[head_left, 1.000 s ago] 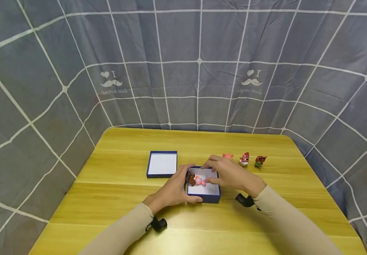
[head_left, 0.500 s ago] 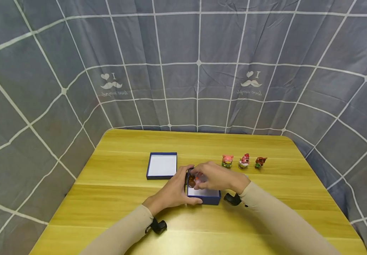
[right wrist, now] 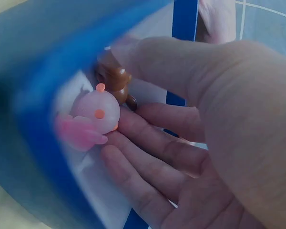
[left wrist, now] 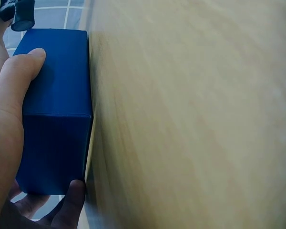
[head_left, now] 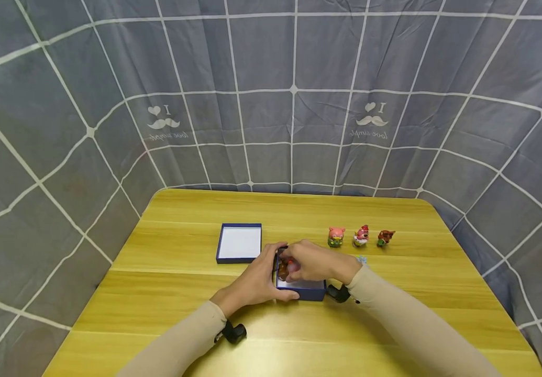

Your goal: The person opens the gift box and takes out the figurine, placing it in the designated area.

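Observation:
My left hand (head_left: pixel 255 276) grips the open blue box (head_left: pixel 301 295) from its left, thumb on the near wall and fingers at the far side. The left wrist view shows the thumb flat on the blue box (left wrist: pixel 57 78). Inside, on a white lining, lie a brown toy figurine (right wrist: pixel 115 83) and a pale pink toy figurine (right wrist: pixel 97 112). My right hand (head_left: pixel 318 262) reaches into the box from above. Its thumb and forefinger pinch the brown figurine; the other fingers extend beside the pink one. In the head view, this hand partly covers both figurines.
A shallow blue lid (head_left: pixel 240 243) with a white inside lies left of the box. At the back right stand a pink pig figurine (head_left: pixel 335 236), a red-topped figurine (head_left: pixel 361 236) and a brown figurine with green (head_left: pixel 385 238). A light blue item (head_left: pixel 362 259) shows partly behind my right wrist.
My right hand has moved left and deeper over the box, from the pink figurine to the brown one, uncovering the pig figurine behind. My left hand has stayed on the box.

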Available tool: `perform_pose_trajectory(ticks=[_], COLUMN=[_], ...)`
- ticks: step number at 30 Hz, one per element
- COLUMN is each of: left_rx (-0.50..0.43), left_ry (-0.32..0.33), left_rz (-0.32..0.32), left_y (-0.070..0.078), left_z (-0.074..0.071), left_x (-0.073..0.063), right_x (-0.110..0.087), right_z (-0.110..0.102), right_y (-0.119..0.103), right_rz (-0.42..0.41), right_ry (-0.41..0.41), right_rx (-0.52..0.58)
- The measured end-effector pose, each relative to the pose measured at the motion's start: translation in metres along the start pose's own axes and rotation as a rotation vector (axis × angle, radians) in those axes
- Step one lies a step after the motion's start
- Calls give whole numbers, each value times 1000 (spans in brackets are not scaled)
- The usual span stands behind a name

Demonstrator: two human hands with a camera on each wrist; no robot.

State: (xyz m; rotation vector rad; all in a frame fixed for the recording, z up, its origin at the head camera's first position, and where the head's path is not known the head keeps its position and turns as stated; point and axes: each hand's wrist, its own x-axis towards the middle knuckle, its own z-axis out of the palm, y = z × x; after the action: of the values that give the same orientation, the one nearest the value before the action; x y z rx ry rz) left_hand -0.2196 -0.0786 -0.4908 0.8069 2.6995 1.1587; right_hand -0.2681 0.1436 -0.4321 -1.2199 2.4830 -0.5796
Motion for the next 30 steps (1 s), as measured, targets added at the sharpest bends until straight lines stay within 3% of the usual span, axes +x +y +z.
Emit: perform_pose_trajectory(ticks=[13,30], left_rx=[-3,4], left_ry=[3,-6], left_rz=[8,4], left_y=[2,2], left_z=[-1,-2], left_x=[0,0], right_x=[5,1], right_z=[2,1], right_y=[-4,-1], right_rz=[-1,5], right_ry=[19,14], right_rx=[-58,6])
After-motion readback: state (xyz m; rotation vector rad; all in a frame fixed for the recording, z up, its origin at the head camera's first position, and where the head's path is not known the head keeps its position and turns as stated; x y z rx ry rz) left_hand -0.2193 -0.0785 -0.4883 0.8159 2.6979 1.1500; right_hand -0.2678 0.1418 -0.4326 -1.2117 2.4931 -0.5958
